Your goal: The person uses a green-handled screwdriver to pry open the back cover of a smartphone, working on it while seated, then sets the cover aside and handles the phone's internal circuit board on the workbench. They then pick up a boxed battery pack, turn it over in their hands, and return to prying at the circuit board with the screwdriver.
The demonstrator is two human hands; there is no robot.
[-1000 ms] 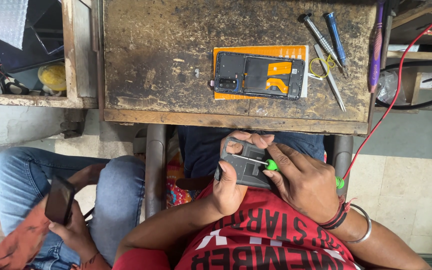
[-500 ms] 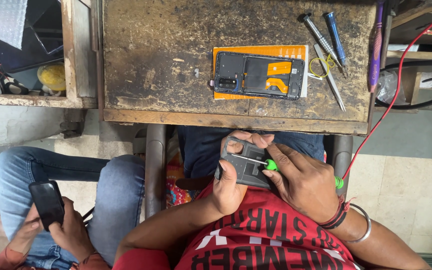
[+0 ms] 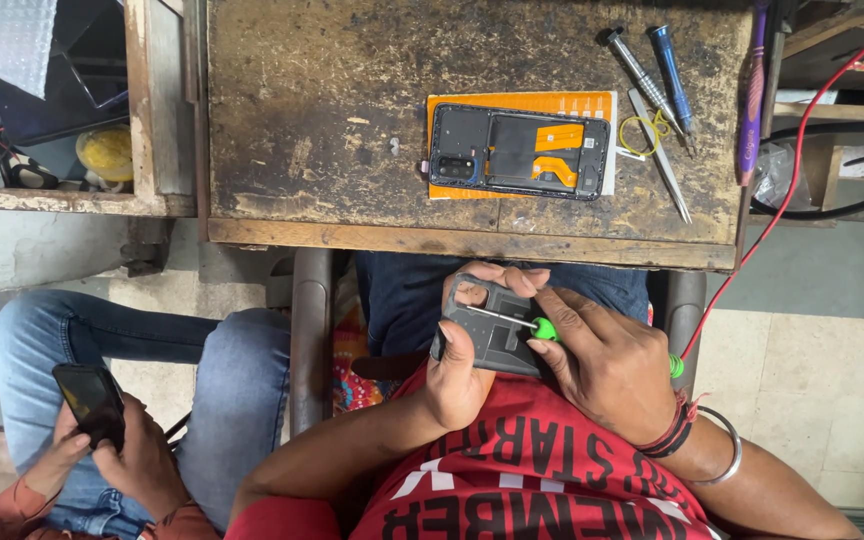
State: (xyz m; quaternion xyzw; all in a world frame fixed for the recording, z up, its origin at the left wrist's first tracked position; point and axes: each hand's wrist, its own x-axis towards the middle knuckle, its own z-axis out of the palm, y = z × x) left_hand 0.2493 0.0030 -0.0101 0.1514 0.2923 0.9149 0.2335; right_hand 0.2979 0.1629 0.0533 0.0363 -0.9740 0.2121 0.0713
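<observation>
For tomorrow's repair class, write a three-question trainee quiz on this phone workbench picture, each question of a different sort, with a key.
1. True or false: the opened phone lies on an orange card.
2. Which hand grips the green-handled screwdriver? A left hand B right hand
3. What does the neighbouring person's hand hold?

Key: 1 true. 2 B. 3 A dark phone.

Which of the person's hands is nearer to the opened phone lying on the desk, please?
Left, though only slightly. The left hand is below the opened phone, its fingers reaching toward the desk edge; the right hand sits lower right.
</observation>
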